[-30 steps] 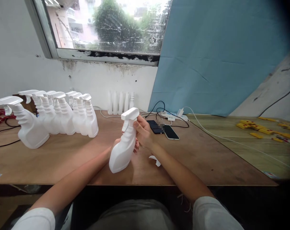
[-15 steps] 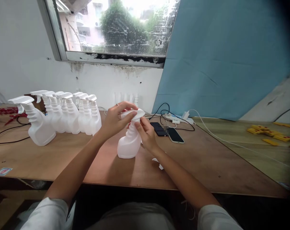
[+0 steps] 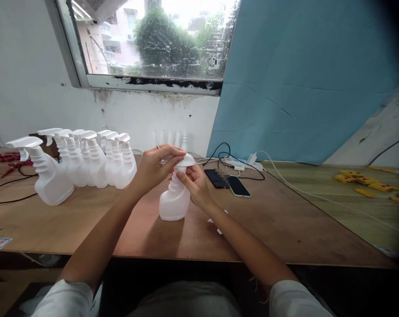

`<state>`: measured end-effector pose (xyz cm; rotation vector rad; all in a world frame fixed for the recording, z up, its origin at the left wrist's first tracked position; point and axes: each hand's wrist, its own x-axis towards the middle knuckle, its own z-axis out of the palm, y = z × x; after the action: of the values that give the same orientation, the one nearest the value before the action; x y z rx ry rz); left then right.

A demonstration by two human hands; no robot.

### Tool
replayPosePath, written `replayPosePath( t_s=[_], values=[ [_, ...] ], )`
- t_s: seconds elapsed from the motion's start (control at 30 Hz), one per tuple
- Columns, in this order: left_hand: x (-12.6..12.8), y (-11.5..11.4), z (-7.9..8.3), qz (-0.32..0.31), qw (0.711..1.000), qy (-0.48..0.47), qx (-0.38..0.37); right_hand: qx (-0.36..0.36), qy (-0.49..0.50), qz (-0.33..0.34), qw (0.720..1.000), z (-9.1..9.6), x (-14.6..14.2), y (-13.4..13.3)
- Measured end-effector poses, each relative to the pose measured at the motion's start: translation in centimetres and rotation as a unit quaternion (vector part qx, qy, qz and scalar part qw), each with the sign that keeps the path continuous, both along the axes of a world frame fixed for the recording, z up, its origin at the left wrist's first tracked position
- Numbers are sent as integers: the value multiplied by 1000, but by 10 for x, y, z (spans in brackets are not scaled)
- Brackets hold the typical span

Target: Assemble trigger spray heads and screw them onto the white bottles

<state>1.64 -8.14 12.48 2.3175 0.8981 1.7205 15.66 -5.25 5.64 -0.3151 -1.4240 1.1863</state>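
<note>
A white spray bottle (image 3: 173,206) stands upright on the wooden table in front of me, with a white trigger spray head (image 3: 186,160) on top. My left hand (image 3: 155,169) comes from the left, its fingers and thumb closed on the spray head. Wrapped around the bottle's ribbed neck from the right is my right hand (image 3: 196,182), just under the head. The trigger is hidden behind my fingers. Small white pieces (image 3: 219,230) lie beside my right forearm.
Several white spray bottles (image 3: 97,165) with heads stand in rows on the left. Two phones (image 3: 240,186), black cables and a power strip (image 3: 258,166) lie at the back right. Yellow parts (image 3: 364,179) lie farther right, red parts (image 3: 11,159) far left.
My right hand has shifted slightly, its thumb now across the bottle's neck. The spray head appears turned, its rounded end nearer me. The view has moved slightly.
</note>
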Motion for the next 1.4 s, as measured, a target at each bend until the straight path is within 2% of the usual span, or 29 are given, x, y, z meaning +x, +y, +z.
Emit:
replayPosePath(
  t_s=[0.17,0.37,0.53,0.7,0.83,1.0,1.17,1.33,1.4],
  values=[
    [1,0,-3,7,1000,1,7,-4,8,-20,1000,3,-3,1],
    [1,-2,-1,16,1000,11,7,6,-3,53,999,0,3,2],
    [2,-3,0,25,1000,12,-3,-20,1,3,1000,0,0,4],
    [3,-5,-1,27,1000,11,0,-4,-6,37,999,0,0,4],
    [5,-6,-1,31,999,7,5,-12,8,-8,1000,-1,-1,4],
    [5,-6,-1,34,999,12,10,10,-1,30,1000,-5,-1,6],
    [5,-7,-1,33,999,12,4,2,21,-10,1000,-4,-3,5],
    [6,-8,-1,36,999,16,5,19,11,33,999,-6,-1,6],
    [6,-8,-1,41,999,19,1,13,2,19,1000,-7,0,7]
  ],
)
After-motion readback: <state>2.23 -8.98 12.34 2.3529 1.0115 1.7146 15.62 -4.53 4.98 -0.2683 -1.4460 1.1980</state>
